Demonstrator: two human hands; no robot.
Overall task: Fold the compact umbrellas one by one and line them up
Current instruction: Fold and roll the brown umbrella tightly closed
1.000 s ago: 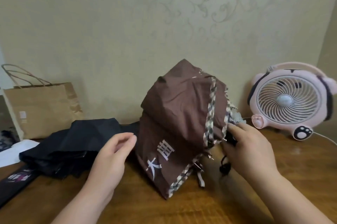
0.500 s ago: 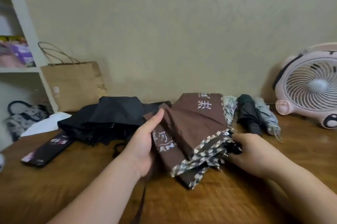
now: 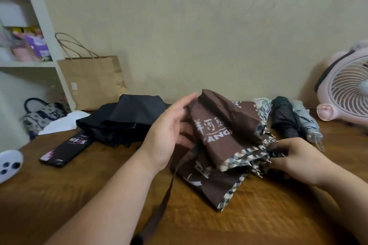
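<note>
On the wooden table [image 3: 79, 195], near its middle, lies the brown umbrella [image 3: 225, 145], collapsed but with loose cloth. The right hand [image 3: 294, 157] has its fingers curled round the dark handle end, just beside the metal rib tips. The left hand [image 3: 169, 141] lays fairly straight fingers against the far left folds. It is probably light, with soft, slippery cloth over thin, springy ribs. It is best held at the handle while the flaps are smoothed and wrapped. Three folded umbrellas [image 3: 284, 119] line the far right.
</note>
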